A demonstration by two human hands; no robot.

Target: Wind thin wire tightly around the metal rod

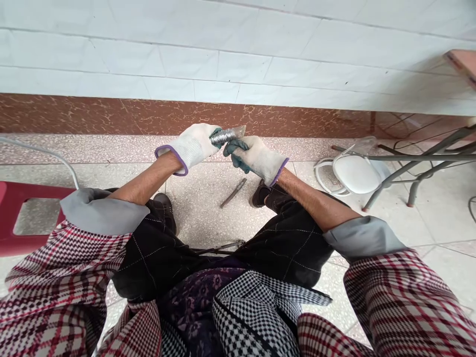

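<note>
Both my hands wear white gloves with dark green palms and purple cuffs. My left hand (195,144) is closed around a small roll of shiny silver wire or threaded metal (224,135), held out in front of my knees. My right hand (255,156) meets it from the right, fingers pinched at the roll's near end. A clear pointed tip sticks out of the roll toward the right. Whether it is foil, wire or a spring I cannot make out.
A thin metal rod (233,192) lies on the speckled floor between my shoes. Dark pliers-like handles (219,248) rest between my knees. A red stool (22,218) stands at left; a white round object (353,173) and grey metal frame legs (424,166) at right. A tiled wall (238,59) ahead.
</note>
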